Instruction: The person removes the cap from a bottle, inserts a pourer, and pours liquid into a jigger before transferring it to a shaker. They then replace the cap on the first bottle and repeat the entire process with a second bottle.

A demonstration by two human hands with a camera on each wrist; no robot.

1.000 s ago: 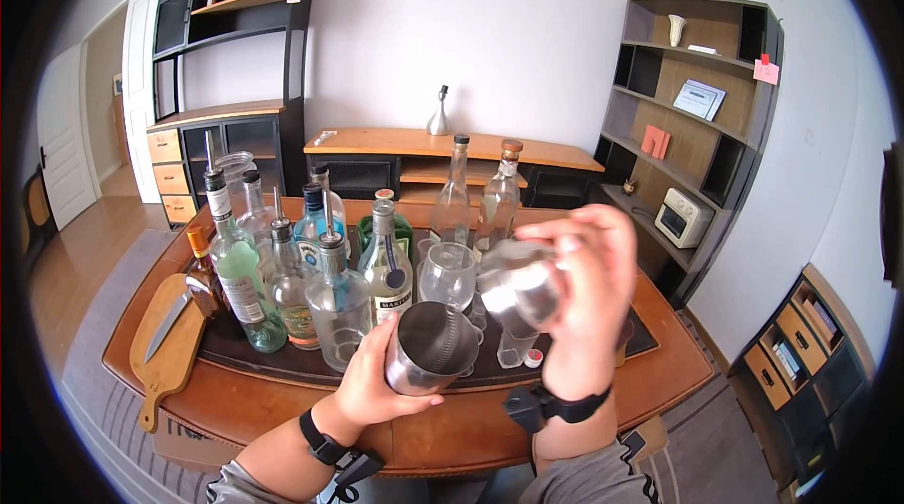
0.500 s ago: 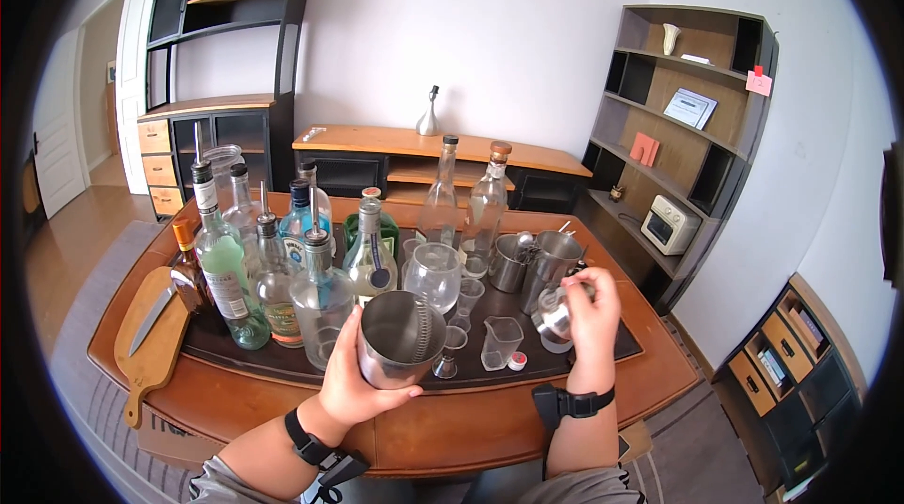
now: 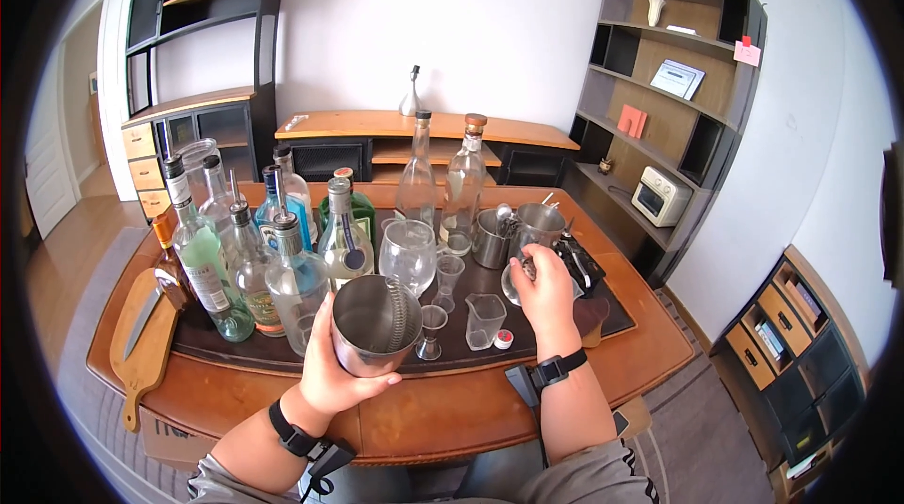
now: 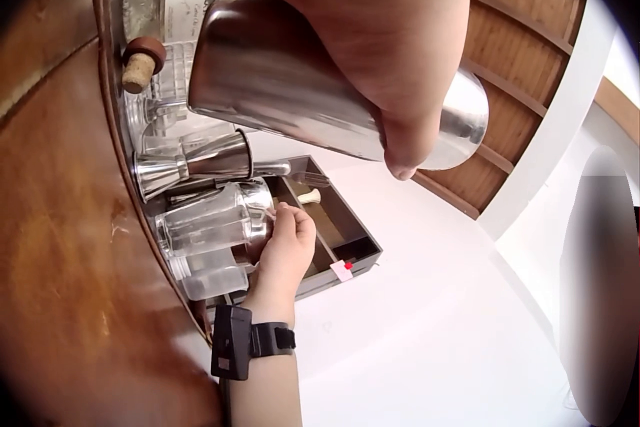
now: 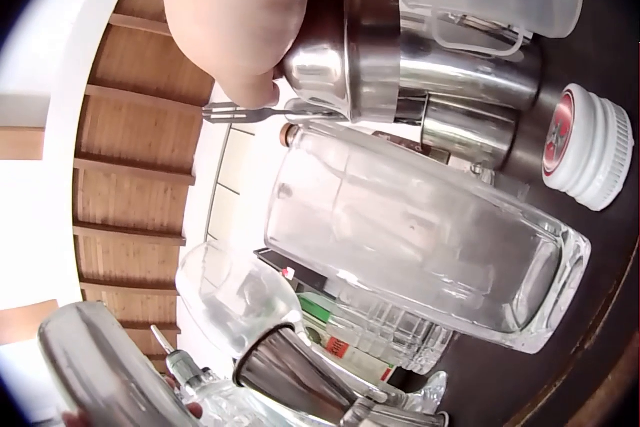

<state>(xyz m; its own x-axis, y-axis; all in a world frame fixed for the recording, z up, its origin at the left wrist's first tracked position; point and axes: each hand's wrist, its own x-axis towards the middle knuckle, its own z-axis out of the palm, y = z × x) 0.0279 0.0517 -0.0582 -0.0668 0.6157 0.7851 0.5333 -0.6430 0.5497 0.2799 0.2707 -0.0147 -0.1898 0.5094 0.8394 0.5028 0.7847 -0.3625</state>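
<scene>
My left hand (image 3: 325, 382) grips a metal shaker tin (image 3: 372, 344) around its side, its mouth tilted up toward me; a coiled spring (image 3: 407, 311) shows along the inner wall. Over the right part of the black mat, my right hand (image 3: 546, 292) holds a domed metal shaker lid (image 5: 368, 42) from above with its fingertips; most of the lid is hidden behind the hand in the head view. Between the hands stand a small metal jigger (image 3: 430, 333), a clear square pouring glass (image 3: 485, 320) and a red-and-white bottle cap (image 3: 504, 340).
Several bottles (image 3: 209, 269) crowd the left of the leather-topped table (image 3: 443, 419), beside a wooden board (image 3: 146, 358) with a knife (image 3: 143, 320). A round glass (image 3: 407, 259) stands past the tin. Metal cups (image 3: 490, 245) and a black object (image 3: 584, 264) lie farther right.
My right hand has carried the shaker lid away from beside the tin, down and right toward the mat near the metal cups. The left hand still holds the tin.
</scene>
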